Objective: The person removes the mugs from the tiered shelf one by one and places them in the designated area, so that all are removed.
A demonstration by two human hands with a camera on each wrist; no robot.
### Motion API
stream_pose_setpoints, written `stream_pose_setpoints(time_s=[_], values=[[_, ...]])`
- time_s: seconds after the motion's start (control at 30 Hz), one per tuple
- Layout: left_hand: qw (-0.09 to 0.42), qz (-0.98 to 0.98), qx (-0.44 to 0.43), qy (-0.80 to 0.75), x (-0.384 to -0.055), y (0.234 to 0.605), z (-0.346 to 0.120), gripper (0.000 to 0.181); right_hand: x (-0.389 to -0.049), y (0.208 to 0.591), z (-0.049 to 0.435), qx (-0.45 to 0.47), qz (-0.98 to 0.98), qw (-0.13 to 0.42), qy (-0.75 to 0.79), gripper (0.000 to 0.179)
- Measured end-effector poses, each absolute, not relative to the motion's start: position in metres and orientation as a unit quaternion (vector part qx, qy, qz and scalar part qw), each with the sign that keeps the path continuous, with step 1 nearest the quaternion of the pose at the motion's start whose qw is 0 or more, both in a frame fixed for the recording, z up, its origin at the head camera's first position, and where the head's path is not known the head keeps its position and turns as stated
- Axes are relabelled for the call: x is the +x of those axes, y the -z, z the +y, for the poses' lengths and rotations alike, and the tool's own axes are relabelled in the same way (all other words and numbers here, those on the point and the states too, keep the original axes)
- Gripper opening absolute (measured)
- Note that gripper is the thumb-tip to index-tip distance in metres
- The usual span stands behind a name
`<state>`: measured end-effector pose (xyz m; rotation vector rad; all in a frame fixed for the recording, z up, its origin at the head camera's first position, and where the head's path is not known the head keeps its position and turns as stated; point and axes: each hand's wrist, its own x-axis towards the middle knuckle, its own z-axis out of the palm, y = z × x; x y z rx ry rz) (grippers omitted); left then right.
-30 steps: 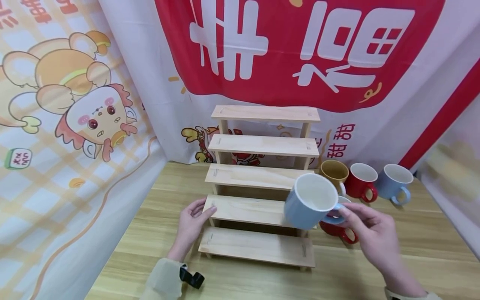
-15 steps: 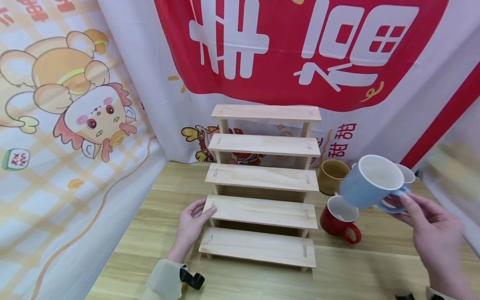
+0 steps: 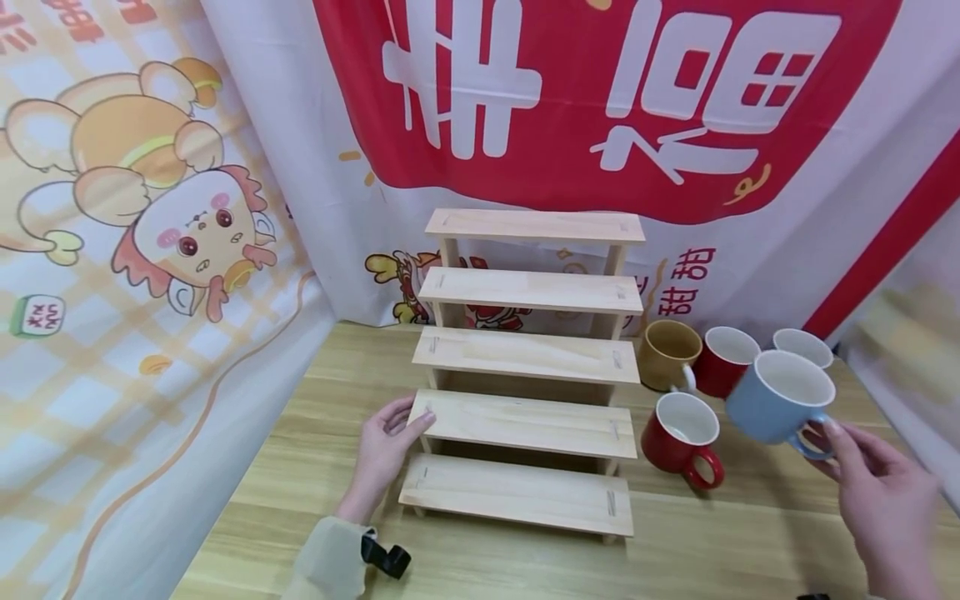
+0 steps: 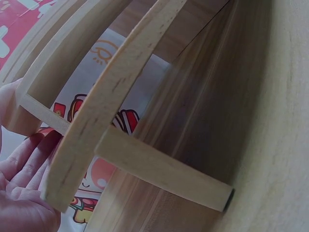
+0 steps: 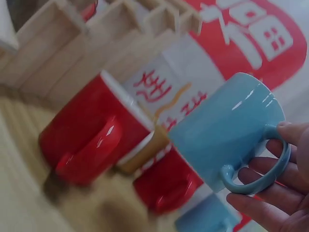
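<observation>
Now your right hand [image 3: 881, 492] has swung the light blue mug [image 3: 780, 397] away from the wooden step shelf [image 3: 528, 367], where it hung a second ago in front of the middle steps, out to the right; your grip holds it by the handle, tilted, above the counter [image 3: 750, 533] among the other mugs. Your left hand [image 3: 382, 450] has stayed put, fingers straight against the left end of the second step. Beyond, the near red mug [image 3: 678, 435], yellow mug [image 3: 667, 354] and far red mug [image 3: 723, 358] stand beside the shelf, whose steps remain bare.
</observation>
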<state>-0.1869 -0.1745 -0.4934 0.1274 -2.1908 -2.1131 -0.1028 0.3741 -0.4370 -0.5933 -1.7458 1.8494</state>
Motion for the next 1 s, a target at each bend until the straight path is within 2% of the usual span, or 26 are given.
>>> stream_pose_setpoints(time_s=[0.17,0.4,0.77,0.9,1.0], values=[[0.051,-0.718,0.044,0.693,-0.187,0.493,-0.174,0.051,-0.099,0.466,0.379,-0.226,-0.648,0.247,-0.684,0.006],[0.048,-0.717,0.042,0.694,-0.188,0.494,-0.172,0.051,-0.101,0.495,0.378,-0.239,-0.652,0.241,-0.678,0.006],[0.043,-0.714,0.044,0.698,-0.185,0.489,-0.173,0.054,-0.094,0.514,0.37,-0.249,-0.678,0.203,-0.661,0.004],[0.047,-0.718,0.043,0.693,-0.186,0.49,-0.173,0.054,-0.095,0.513,0.373,-0.253,-0.716,0.192,-0.622,0.008],[0.043,-0.724,0.042,0.687,-0.187,0.492,-0.175,0.056,-0.095,0.509,0.379,-0.255,-0.785,0.189,-0.532,0.025]])
